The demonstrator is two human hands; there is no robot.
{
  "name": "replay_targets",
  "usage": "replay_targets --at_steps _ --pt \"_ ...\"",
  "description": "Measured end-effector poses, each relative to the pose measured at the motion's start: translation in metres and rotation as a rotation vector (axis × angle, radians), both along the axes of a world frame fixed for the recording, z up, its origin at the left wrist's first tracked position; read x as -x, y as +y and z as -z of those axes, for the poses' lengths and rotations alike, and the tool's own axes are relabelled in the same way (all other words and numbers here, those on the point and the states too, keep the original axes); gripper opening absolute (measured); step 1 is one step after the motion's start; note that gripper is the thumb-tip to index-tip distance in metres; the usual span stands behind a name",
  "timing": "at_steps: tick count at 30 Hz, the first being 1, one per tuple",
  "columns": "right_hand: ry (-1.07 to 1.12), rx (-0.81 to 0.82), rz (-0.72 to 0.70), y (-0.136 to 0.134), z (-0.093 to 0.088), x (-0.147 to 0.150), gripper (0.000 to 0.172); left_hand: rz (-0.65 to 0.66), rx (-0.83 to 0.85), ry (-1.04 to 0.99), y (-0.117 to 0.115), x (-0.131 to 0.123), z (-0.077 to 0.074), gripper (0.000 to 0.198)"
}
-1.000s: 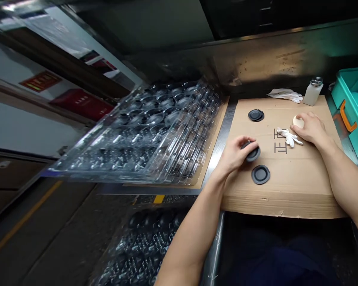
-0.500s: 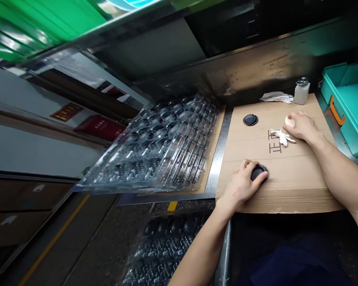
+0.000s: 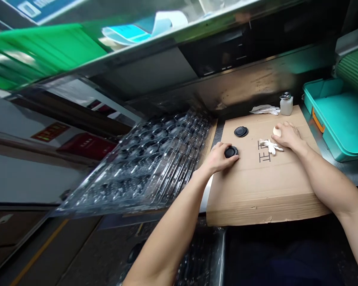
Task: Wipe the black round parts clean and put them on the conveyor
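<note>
My left hand (image 3: 217,158) grips a round black plastic cap (image 3: 231,151) by its rim, near the left edge of the cardboard sheet (image 3: 235,194). A second round black plastic part (image 3: 241,131) lies on the cardboard just beyond it. At the right, my right hand (image 3: 287,134) is closed on a small cream-coloured round pad (image 3: 277,131), partly hidden by the fingers. A crumpled white glove (image 3: 271,146) lies in front of that hand, partly over black handwritten marks.
Left of the cardboard stand stacked clear plastic trays (image 3: 149,171) with dark round parts. A white pump bottle (image 3: 286,105) and another white glove (image 3: 265,109) lie along the back. A teal bin (image 3: 346,131) stands at the right; a shelf with a green basket (image 3: 47,51) hangs above.
My left hand has carried the black cap away from the cardboard's front edge, farther back and left. My right hand keeps its place by the white glove. The view has shifted.
</note>
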State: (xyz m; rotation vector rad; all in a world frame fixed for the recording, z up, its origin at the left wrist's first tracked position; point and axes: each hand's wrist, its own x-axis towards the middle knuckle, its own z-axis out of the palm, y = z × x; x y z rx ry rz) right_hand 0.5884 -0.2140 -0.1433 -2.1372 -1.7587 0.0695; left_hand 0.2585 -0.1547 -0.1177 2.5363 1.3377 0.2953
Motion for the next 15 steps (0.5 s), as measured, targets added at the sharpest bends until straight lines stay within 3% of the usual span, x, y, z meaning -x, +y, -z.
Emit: replay_targets --at_steps 2,6,9,12,15 --pt "0.012 0.012 0.004 -0.001 0.000 0.001 0.047 0.034 0.033 0.059 0.012 0.002 0.004 0.066" --pt "0.045 0.033 0.008 -0.005 -0.003 0.005 0.045 0.081 0.024 0.095 0.011 0.007 0.013 0.063" --pt "0.078 0.059 0.005 -0.007 -0.006 0.008 0.045 0.072 0.061 0.148 0.015 0.010 0.009 0.073" --pt "0.106 0.064 0.010 -0.008 -0.005 0.008 0.044 0.057 0.045 0.272 0.026 -0.015 -0.017 0.095" --pt "0.127 0.035 0.010 -0.009 -0.003 0.010 0.041 0.117 -0.129 0.256 0.026 -0.090 -0.067 0.080"
